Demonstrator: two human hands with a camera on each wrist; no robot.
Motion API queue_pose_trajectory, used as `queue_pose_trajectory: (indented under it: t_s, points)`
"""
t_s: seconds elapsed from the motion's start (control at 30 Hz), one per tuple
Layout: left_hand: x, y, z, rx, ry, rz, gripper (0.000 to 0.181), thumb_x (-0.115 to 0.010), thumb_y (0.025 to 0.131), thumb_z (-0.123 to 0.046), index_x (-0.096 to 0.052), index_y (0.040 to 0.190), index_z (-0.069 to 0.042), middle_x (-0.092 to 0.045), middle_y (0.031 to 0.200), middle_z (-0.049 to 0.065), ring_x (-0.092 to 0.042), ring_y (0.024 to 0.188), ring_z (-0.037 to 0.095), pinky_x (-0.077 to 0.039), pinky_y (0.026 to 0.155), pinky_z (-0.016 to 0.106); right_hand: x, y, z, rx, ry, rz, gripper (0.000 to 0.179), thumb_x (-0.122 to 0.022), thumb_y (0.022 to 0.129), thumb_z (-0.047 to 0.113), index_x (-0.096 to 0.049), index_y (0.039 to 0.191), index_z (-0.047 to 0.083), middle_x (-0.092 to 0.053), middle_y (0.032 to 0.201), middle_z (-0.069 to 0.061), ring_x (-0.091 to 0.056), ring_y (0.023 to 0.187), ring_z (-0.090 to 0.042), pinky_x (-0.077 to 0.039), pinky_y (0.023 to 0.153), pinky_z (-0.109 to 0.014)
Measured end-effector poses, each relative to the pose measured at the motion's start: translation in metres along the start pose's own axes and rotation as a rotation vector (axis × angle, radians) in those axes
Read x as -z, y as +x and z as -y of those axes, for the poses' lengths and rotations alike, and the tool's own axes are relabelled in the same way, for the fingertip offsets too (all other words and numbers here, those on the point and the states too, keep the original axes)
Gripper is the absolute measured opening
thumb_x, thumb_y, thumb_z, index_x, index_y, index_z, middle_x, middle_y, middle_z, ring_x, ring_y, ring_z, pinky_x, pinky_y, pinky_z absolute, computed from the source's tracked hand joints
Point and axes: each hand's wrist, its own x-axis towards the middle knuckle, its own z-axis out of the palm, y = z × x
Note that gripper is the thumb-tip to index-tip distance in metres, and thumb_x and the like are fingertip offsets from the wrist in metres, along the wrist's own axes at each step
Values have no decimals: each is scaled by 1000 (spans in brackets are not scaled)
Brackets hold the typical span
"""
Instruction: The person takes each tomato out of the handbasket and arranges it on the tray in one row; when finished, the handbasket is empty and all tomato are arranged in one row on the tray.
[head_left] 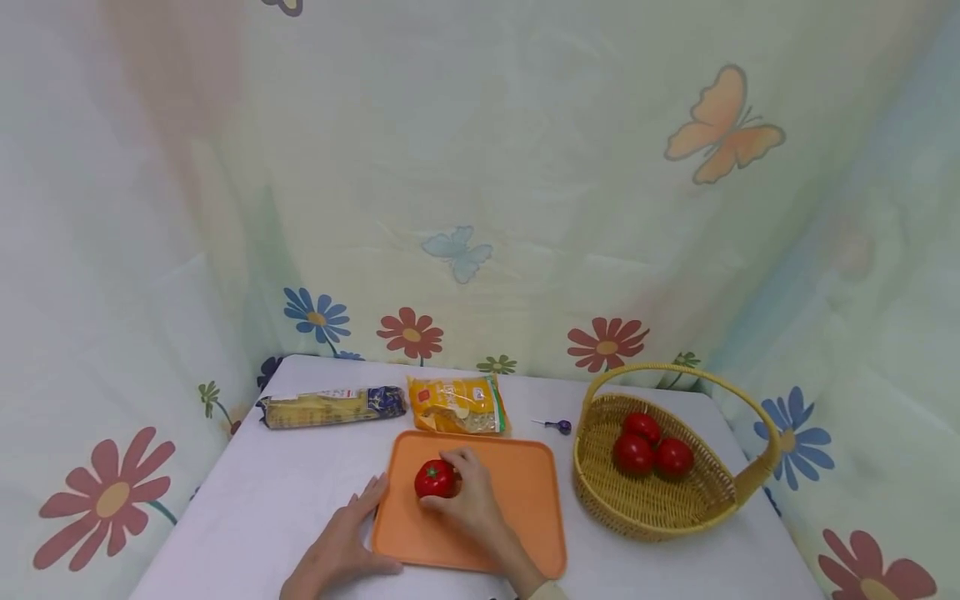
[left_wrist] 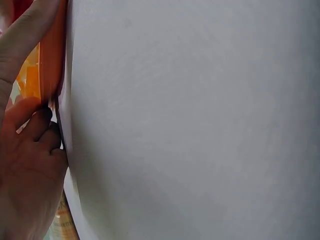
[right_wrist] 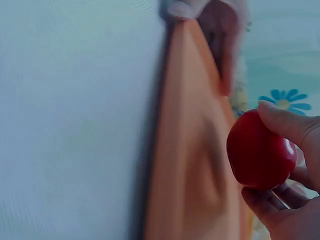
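Note:
A red tomato [head_left: 431, 482] with a green stem mark is pinched between the thumb and fingers of my right hand [head_left: 474, 502]. It hangs over the left half of an orange tray [head_left: 525, 500]; the right wrist view shows the tomato [right_wrist: 257, 150] held above the surface, with a shadow on the tray below. My left hand [head_left: 339, 543] grips the tray's near left corner, fingers along the left side and thumb at the front edge. In the left wrist view, the lower fingers [left_wrist: 37, 127] look bent against the tray's rim [left_wrist: 52, 60].
A wicker basket [head_left: 607, 500] with a tall handle stands right of the tray, holding three red tomatoes [head_left: 634, 454]. Behind the tray lie a long pasta packet [head_left: 322, 408], a yellow bag [head_left: 457, 406] and a small dark-handled tool [head_left: 558, 427]. A patterned curtain [head_left: 480, 167] surrounds the white table.

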Motion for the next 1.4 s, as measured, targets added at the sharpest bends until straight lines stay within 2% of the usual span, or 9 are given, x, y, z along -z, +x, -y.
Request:
queue_pose_trajectory:
  t_s: [0.17, 0.43, 0.7, 0.87, 1.03, 1.17, 1.23, 1.3, 1.4]
  points:
    - [1, 1, 1, -2, 6, 5, 138, -104, 56, -57, -35, 170, -22, -31, 176, 13, -22, 158, 58, -26, 123, 79, -25, 6, -3, -7, 4, -34, 63, -100, 79, 24, -71, 132, 6, -63, 123, -4, -59, 121, -28, -60, 106, -55]
    - [5, -1, 1, 55, 11, -6, 139, -105, 54, -55, -35, 171, -24, -34, 175, 15, -24, 157, 59, -29, 121, 80, -46, 13, -1, -18, 137, 14, 64, -99, 79, 22, -68, 133, 10, -70, 130, -6, -67, 121, -27, -63, 103, -40]
    - [10, -5, 0, 72, 13, -9, 141, -106, 53, -53, -34, 171, -25, -33, 175, 17, -24, 156, 61, -30, 120, 80, -51, 17, 4, 7, 139, 45, 73, -100, 79, 21, -65, 141, 9, -70, 135, -6, -66, 126, -27, -62, 106, -40]
    - [9, -5, -1, 91, 4, -7, 142, -105, 53, -56, -33, 171, -27, -32, 175, 16, -22, 156, 61, -31, 119, 81, -39, 15, 9, 13, 160, 63, 80, -98, 81, 22, -60, 149, 7, -68, 144, -9, -64, 133, -30, -58, 112, -45]
    - [3, -4, 0, 80, -16, -2, 142, -105, 53, -57, -32, 172, -27, -31, 176, 17, -21, 156, 63, -28, 119, 83, 15, 1, 22, 108, 141, -21, 72, -95, 84, 19, -62, 147, 10, -69, 142, -9, -67, 129, -32, -60, 107, -52]
    - [-1, -4, -2, 61, -27, 4, 141, -105, 54, -57, -32, 172, -28, -31, 176, 16, -20, 156, 64, -26, 119, 83, 93, -9, 18, 372, 44, -170, 61, -97, 78, 10, -70, 132, 5, -76, 126, -12, -74, 112, -31, -66, 96, -47]
    - [-2, -4, -3, 68, -26, 3, 141, -105, 54, -57, -32, 172, -29, -32, 176, 16, -20, 156, 63, -26, 120, 83, 136, -11, 9, 433, -43, -223, 50, -97, 78, 8, -75, 123, 7, -79, 116, -8, -76, 103, -25, -68, 91, -37]
    - [-3, -4, -4, 78, -18, 2, 141, -104, 54, -57, -31, 172, -29, -32, 176, 16, -20, 156, 63, -26, 120, 83, 177, -9, -6, 440, -111, -256, 40, -97, 78, 5, -78, 114, 7, -81, 106, -5, -76, 95, -21, -67, 87, -28]
    - [-2, -4, -5, 88, -2, 4, 142, -104, 55, -58, -30, 172, -28, -32, 176, 16, -21, 156, 63, -27, 119, 83, 229, -6, -37, 342, -200, -291, 29, -94, 82, 6, -81, 107, 9, -81, 100, -2, -75, 90, -18, -60, 83, -13]
